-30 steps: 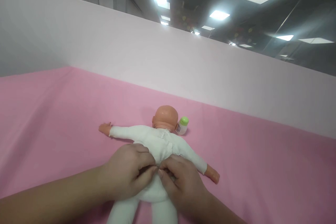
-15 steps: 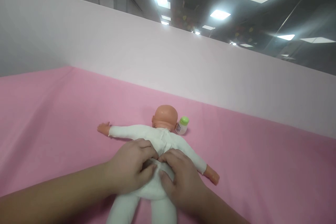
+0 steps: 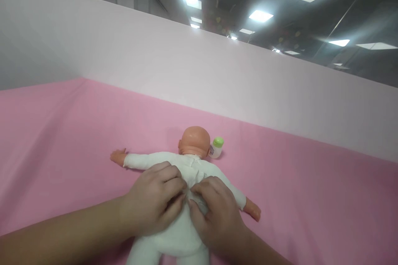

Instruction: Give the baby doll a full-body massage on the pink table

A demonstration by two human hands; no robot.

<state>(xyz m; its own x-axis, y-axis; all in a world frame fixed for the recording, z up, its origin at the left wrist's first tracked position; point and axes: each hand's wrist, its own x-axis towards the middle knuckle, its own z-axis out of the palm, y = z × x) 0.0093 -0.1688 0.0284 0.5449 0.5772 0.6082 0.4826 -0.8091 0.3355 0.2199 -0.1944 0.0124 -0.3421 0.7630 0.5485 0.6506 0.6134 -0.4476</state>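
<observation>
A baby doll (image 3: 182, 232) with a white cloth body lies face down, its bald head (image 3: 195, 138) pointing away from me and its arms spread. My left hand (image 3: 161, 198) rests on the left of its back, fingers curled and thumb pressed in against the cloth. Opposite it, my right hand (image 3: 217, 207) pinches the same cloth with bent fingers and thumb. The fingertips of both hands almost meet over the middle of the back. Just what folds they grip is partly hidden by the fingers.
A small clear bottle (image 3: 216, 149) with a green cap stands right beside the doll's head. Pink sheeting (image 3: 295, 182) covers the surface underneath. Behind it runs a white wall panel (image 3: 186, 66), with ceiling lights above.
The fingers of both hands have drawn closer together over the back. The doll's head has shifted slightly nearer me, and its left-side arm has slid a little outward.
</observation>
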